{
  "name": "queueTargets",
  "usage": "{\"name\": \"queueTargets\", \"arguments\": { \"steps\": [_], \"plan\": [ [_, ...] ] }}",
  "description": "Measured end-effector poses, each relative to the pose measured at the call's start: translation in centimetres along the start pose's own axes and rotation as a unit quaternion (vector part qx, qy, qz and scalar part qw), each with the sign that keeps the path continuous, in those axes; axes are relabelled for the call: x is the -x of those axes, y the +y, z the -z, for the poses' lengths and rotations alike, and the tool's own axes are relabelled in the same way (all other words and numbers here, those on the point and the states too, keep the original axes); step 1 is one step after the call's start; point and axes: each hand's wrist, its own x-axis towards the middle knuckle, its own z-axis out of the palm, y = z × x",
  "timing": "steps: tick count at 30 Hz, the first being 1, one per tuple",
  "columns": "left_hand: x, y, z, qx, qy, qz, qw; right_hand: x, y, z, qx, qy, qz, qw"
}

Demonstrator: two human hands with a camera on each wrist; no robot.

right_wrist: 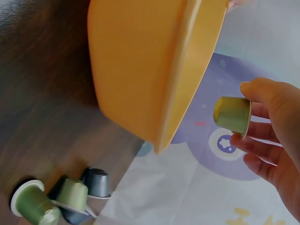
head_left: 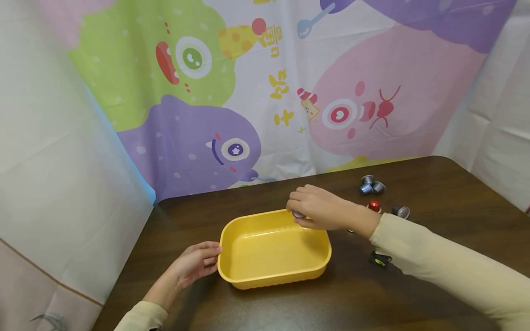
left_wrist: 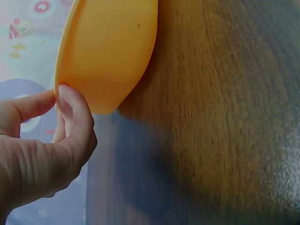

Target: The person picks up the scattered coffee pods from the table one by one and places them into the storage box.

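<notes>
A yellow plastic basin [head_left: 265, 253] sits on the table, its inside bare. At its left end my left hand [head_left: 194, 264] pinches the rim between thumb and fingers, as the left wrist view shows at close range. My right hand [head_left: 316, 207] is at the basin's far right corner and holds a coffee capsule [right_wrist: 232, 114] between thumb and fingers. That capsule looks greenish in the right wrist view, with its flanged end toward the palm. In the head view, the fingers hide most of it.
Right of the basin on the dark wooden table [head_left: 447, 220] lie blue and grey capsules [head_left: 366, 189], a red capsule [head_left: 374, 205], a dark capsule [head_left: 400, 211] and a black item [head_left: 380, 259]. My right sleeve [head_left: 439, 257] partly covers this area. A cartoon-print cloth [head_left: 285, 151] hangs behind.
</notes>
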Motion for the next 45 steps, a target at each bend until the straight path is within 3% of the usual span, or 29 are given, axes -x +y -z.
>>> {"name": "queueTargets", "arguments": {
  "steps": [15, 30, 45],
  "plan": [
    [0.1, 0.1, -0.1, 0.003, 0.017, 0.005, 0.9998, -3.5, -0.3, -0.9, -0.069, -0.072, 0.013, 0.995],
    [0.1, 0.3, -0.2, 0.001, 0.024, 0.014, 0.9996, -6.8, -0.7, -2.3, -0.075, -0.099, 0.034, 0.9917],
    [0.1, 0.3, -0.2, 0.0, 0.025, 0.015, 0.9996, -10.4, -2.9, -4.2, -0.065, -0.188, 0.052, 0.9786]
  ]
}}
